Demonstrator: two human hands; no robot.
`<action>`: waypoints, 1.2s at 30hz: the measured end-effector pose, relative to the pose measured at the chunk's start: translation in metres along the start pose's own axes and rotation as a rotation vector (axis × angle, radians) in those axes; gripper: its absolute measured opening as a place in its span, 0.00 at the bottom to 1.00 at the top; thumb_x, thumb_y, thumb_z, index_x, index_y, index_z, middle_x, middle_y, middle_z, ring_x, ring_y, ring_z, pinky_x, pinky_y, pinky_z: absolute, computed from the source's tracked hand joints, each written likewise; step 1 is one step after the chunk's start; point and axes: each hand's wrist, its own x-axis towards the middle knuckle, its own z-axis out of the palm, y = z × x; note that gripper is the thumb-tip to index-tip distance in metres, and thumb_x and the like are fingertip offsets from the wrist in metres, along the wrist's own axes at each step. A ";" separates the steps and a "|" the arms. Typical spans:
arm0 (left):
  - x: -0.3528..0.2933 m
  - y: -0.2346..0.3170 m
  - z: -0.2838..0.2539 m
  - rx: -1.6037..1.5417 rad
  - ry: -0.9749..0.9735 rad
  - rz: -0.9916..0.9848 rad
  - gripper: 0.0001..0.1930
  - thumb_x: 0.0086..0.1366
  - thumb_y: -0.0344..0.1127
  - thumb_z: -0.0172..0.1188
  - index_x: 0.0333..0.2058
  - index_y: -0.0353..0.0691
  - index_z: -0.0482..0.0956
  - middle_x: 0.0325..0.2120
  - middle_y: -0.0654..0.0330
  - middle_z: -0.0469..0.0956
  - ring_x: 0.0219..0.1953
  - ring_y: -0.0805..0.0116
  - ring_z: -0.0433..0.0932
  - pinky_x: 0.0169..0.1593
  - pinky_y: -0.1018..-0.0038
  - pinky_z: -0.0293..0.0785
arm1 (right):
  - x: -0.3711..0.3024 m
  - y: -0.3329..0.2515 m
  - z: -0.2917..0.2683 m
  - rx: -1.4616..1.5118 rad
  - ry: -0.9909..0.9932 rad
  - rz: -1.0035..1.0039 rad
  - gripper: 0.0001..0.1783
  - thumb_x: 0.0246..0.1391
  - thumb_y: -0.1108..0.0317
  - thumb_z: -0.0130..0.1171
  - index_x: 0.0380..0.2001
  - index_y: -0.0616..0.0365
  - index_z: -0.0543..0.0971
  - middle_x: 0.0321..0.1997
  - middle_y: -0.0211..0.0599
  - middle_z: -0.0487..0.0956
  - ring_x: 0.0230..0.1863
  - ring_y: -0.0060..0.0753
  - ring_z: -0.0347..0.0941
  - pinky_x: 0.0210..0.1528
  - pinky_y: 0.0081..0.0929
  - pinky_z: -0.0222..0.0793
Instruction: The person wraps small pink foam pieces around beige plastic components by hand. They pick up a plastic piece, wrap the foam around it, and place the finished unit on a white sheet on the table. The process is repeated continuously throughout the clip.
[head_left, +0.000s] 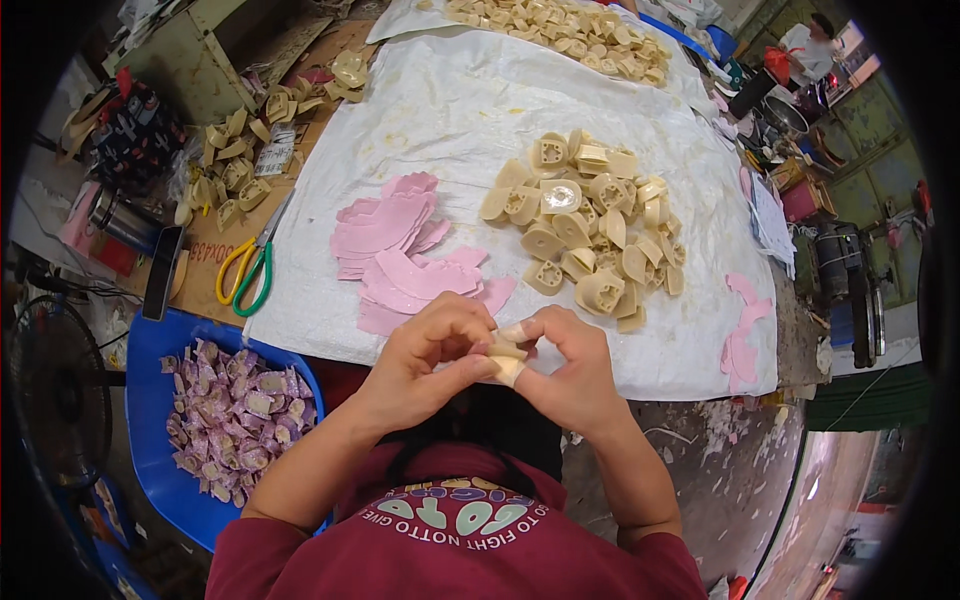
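Both hands meet above the table's near edge, pinching a small beige shoe-heel piece point(507, 351). My left hand point(432, 352) closes its thumb and bent fingers on one side of it. My right hand point(568, 365) grips the other side, with pale wraps around its thumb and a fingertip. Fingers hide much of the piece. Just beyond my left hand lie overlapping curved pink sheet pieces point(395, 235). A heap of similar beige heels point(590, 225), hollow at one end, sits past my right hand. All rest on a white cloth point(400, 110).
Left of the cloth lie scissors point(247, 265) with yellow and green handles, and a phone point(163, 272). A blue bin point(150, 440) at lower left holds many purple-covered pieces. More pink strips point(742, 330) lie at right; another beige heap point(570, 35) is at the far end.
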 end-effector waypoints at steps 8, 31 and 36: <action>-0.004 0.004 0.003 0.033 0.091 0.310 0.12 0.55 0.17 0.61 0.36 0.38 0.74 0.54 0.46 0.64 0.48 0.62 0.78 0.51 0.70 0.72 | -0.019 0.015 0.020 0.853 0.310 0.034 0.45 0.47 0.66 0.69 0.65 0.64 0.58 0.67 0.45 0.62 0.68 0.36 0.57 0.66 0.39 0.56; 0.003 0.004 0.016 0.689 0.138 0.644 0.15 0.43 0.15 0.61 0.33 0.32 0.74 0.36 0.44 0.75 0.30 0.56 0.78 0.29 0.71 0.74 | -0.029 -0.024 0.020 0.608 0.220 0.088 0.20 0.59 0.75 0.53 0.54 0.69 0.73 0.53 0.47 0.77 0.52 0.29 0.75 0.55 0.25 0.68; 0.005 -0.010 0.020 0.532 0.215 0.562 0.16 0.45 0.14 0.60 0.35 0.34 0.73 0.38 0.46 0.76 0.32 0.56 0.78 0.31 0.72 0.74 | -0.025 -0.007 0.029 0.500 0.293 -0.023 0.24 0.50 0.77 0.60 0.53 0.66 0.73 0.50 0.49 0.78 0.48 0.31 0.77 0.51 0.26 0.71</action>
